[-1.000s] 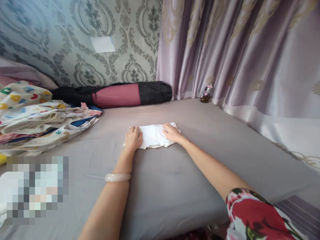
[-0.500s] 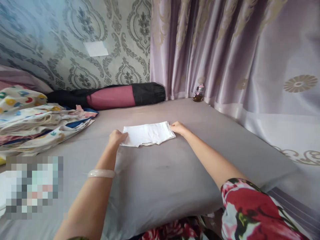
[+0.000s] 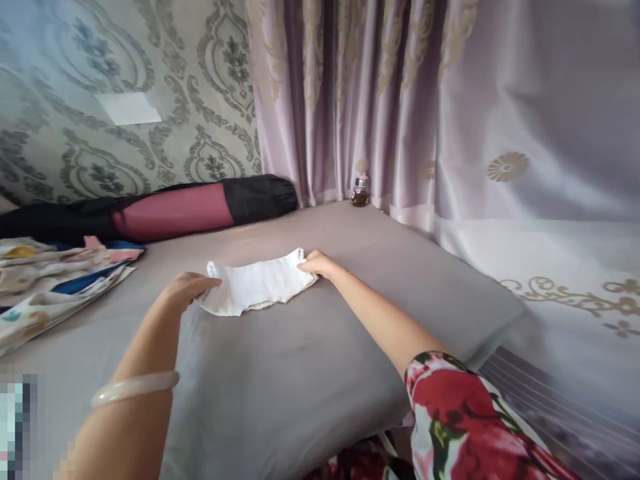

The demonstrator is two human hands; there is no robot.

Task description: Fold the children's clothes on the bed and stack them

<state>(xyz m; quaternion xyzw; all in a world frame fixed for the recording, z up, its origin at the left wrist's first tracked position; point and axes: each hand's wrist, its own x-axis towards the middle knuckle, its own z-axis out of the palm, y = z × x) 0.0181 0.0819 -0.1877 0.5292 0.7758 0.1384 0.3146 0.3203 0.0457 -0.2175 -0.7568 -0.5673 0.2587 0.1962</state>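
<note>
White cloth (image 3: 260, 285) is gripped by left hand (image 3: 189, 288) and right hand (image 3: 319, 264) over grey sheet (image 3: 300, 373) beside lilac curtain (image 3: 480, 120)

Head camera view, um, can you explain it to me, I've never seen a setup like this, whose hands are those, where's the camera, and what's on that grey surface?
There's no machine at work here, just a person's two bare hands. The camera is worn on that person's head and looks forward and down, so the arms reach in from the bottom of the picture.

The left hand, below a pale bangle, grips one end of a folded white cloth; the right hand grips the other. Its ends curl up; whether its middle touches the grey sheet is hard to tell.

Also on the sheet are patterned fabrics at the left, a long black and dark pink bag along the wall, and a small bottle near the curtain.
</note>
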